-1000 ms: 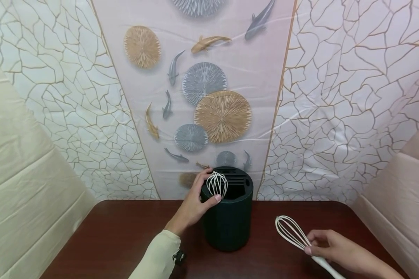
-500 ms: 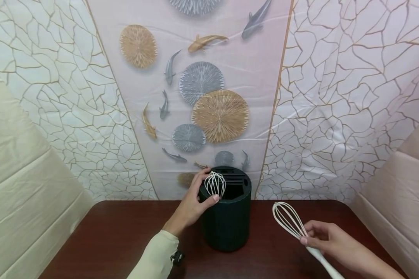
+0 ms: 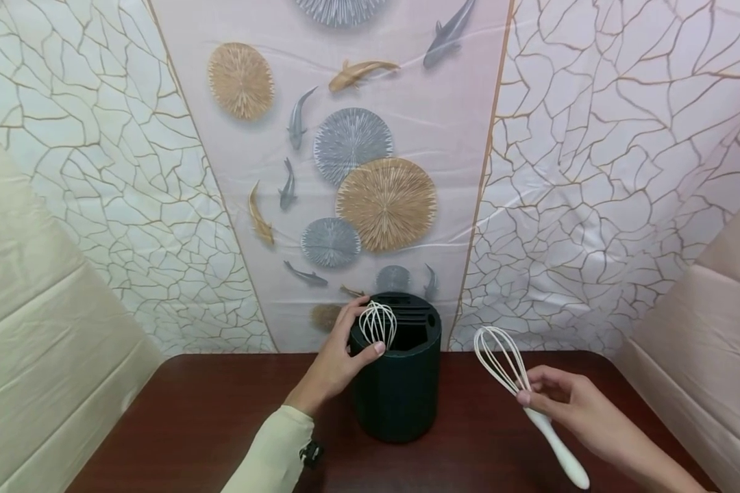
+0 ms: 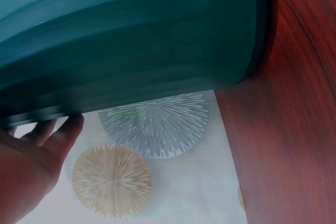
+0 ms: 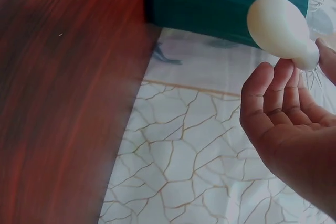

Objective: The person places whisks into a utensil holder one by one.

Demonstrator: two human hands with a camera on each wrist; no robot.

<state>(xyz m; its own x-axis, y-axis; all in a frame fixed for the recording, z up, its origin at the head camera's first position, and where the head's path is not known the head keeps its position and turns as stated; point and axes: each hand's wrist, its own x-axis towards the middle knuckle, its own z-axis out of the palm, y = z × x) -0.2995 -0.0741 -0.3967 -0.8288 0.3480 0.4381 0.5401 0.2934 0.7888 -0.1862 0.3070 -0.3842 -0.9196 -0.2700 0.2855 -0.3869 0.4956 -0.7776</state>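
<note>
A dark green utensil holder [image 3: 397, 397] with slots in its top stands on the table. A whisk [image 3: 378, 324] sits in its opening, wire head up; its handle is hidden inside. My left hand [image 3: 336, 363] grips the holder's rim from the left, thumb at the front beside those wires and fingers round the far side. In the left wrist view its fingertips [image 4: 68, 129] touch the holder's wall. To the right, my right hand [image 3: 576, 404] pinches a second white whisk [image 3: 545, 428] where wires meet handle. This whisk tilts, wires up and left, its handle pointing down toward me.
The dark red-brown table [image 3: 222, 411] spreads to both sides of the holder. Behind it hangs a patterned cloth backdrop [image 3: 370, 171] with fish and round motifs. Cream padded panels [image 3: 43, 329] close in on the left and right.
My right hand has lifted the whisk up and slightly left, bringing its whole handle into view. The left hand stays at the holder; the head view has shifted slightly.
</note>
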